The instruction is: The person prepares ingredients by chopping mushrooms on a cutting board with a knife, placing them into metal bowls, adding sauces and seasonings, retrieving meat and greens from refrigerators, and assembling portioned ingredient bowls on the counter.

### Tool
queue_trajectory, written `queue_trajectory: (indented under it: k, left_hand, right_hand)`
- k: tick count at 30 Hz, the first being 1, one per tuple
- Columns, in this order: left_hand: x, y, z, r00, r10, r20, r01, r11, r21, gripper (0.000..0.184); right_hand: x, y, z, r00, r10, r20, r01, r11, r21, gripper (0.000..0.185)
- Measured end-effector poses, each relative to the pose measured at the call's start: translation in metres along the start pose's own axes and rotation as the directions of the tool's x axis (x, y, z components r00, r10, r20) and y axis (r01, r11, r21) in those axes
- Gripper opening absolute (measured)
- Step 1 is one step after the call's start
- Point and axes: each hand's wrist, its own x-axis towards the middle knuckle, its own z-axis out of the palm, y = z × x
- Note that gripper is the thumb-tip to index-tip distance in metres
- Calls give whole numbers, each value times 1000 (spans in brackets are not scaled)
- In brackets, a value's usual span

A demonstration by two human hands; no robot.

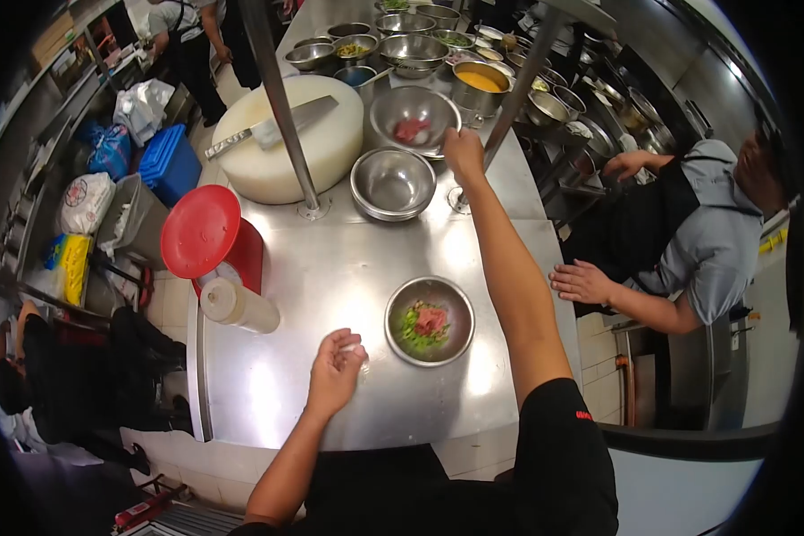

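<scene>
My right hand (pixel 463 156) reaches far forward, its fingers closed on the rim of a metal bowl (pixel 389 112). Pieces of raw red meat (pixel 412 130) and something small and white lie inside that bowl. My left hand (pixel 336 368) hovers above the steel table near its front, loosely curled, with nothing visible in it. To its right sits a smaller metal bowl (pixel 430 282) holding chopped greens (pixel 413 332) and raw meat (pixel 432 320). Stacked metal bowls (pixel 393 183) stand just in front of the bowl at my right hand.
A cleaver (pixel 304 121) lies on a thick round chopping block (pixel 232 112). On the left are a red scale (pixel 201 234) and a squeeze bottle (pixel 239 306). Two steel posts (pixel 281 107) rise from the table. A co-worker's hand (pixel 582 282) rests at the right edge; a pot (pixel 481 89) holds orange liquid.
</scene>
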Motion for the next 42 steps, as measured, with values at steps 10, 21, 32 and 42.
queue_trajectory:
  k: [10, 21, 32, 42]
  left_hand:
    - [-37, 64, 95, 879, 202, 432, 69, 842, -534, 71]
    - [-184, -120, 243, 371, -451, 812, 568, 802, 186, 42]
    - [-299, -196, 314, 156, -639, 753, 380, 743, 551, 29]
    - [-350, -203, 343, 124, -636, 762, 283, 758, 587, 32]
  right_hand:
    - [-285, -2, -259, 897, 108, 428, -346, 774, 531, 16]
    - [-746, 165, -498, 459, 755, -469, -745, 614, 261, 21]
    - [-1033, 254, -597, -399, 513, -760, -886, -2, 464, 21]
    - [-1043, 312, -591, -219, 537, -815, -976, -126, 179, 25]
